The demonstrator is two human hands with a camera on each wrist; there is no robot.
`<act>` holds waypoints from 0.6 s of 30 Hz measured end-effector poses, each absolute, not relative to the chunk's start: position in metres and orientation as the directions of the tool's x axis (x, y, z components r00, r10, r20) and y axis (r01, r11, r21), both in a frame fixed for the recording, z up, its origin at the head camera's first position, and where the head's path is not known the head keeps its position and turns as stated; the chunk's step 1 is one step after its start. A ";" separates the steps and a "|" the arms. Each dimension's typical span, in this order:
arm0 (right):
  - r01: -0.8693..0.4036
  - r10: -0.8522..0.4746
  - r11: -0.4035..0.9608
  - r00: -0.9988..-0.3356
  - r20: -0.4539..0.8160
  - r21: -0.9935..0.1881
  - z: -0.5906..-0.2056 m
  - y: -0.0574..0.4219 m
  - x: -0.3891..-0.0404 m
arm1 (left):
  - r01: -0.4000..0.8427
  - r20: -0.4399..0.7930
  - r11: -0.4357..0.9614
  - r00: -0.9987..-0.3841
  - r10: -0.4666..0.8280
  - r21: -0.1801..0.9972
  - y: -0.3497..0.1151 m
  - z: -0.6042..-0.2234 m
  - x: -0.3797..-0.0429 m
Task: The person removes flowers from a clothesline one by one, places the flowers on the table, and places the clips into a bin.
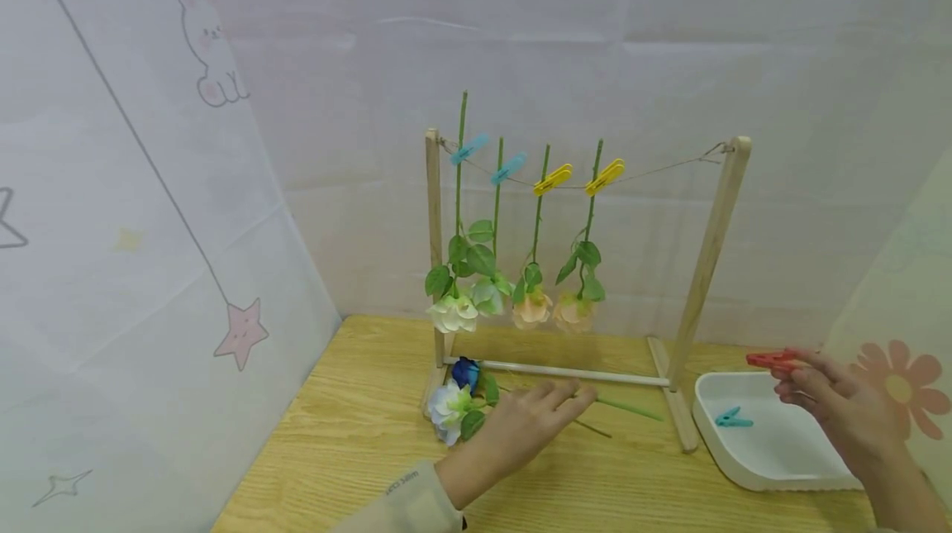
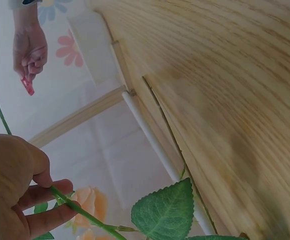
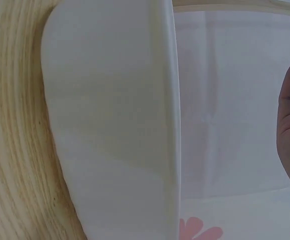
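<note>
My left hand pinches a green flower stem between thumb and fingers, low over the table. At that stem's left lie a pale blue-white flower and a dark blue rose; which bloom the pinched stem carries is partly hidden by the hand. A second, browner stem rests on the table. Above the white tray, my right hand holds a red clothespin at its fingertips. On a string hang several upside-down flowers, clipped by blue clothespins and yellow clothespins.
A wooden frame with a white crossbar carries the string. The white tray at the right contains a teal clothespin. Pale printed cloth stands behind and beside the wooden table.
</note>
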State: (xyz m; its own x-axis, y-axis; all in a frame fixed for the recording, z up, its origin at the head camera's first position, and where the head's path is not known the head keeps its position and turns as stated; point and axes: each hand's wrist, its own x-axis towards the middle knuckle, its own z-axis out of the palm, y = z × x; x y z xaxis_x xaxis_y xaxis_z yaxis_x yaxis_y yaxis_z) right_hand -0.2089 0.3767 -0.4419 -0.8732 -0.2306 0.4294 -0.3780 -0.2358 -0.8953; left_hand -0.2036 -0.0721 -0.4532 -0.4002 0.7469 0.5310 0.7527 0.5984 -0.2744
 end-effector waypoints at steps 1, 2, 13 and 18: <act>-0.374 -0.234 -0.237 -0.874 0.427 -0.896 -0.443 0.377 -0.209 | 0.754 0.520 0.597 -0.407 0.751 -0.273 -0.072 -0.454 -0.204; -0.373 -0.236 -0.241 -0.873 0.427 -0.896 -0.445 0.378 -0.209 | 0.755 0.511 0.596 -0.411 0.755 -0.274 -0.071 -0.455 -0.204; -0.374 -0.242 -0.239 -0.871 0.428 -0.896 -0.459 0.388 -0.208 | 0.740 0.452 0.569 -0.396 0.799 -0.358 -0.063 -0.465 -0.204; -0.356 -0.218 -0.229 -0.888 0.404 -0.906 -0.464 0.392 -0.206 | 0.747 0.398 0.541 -0.394 0.828 -0.387 -0.060 -0.469 -0.203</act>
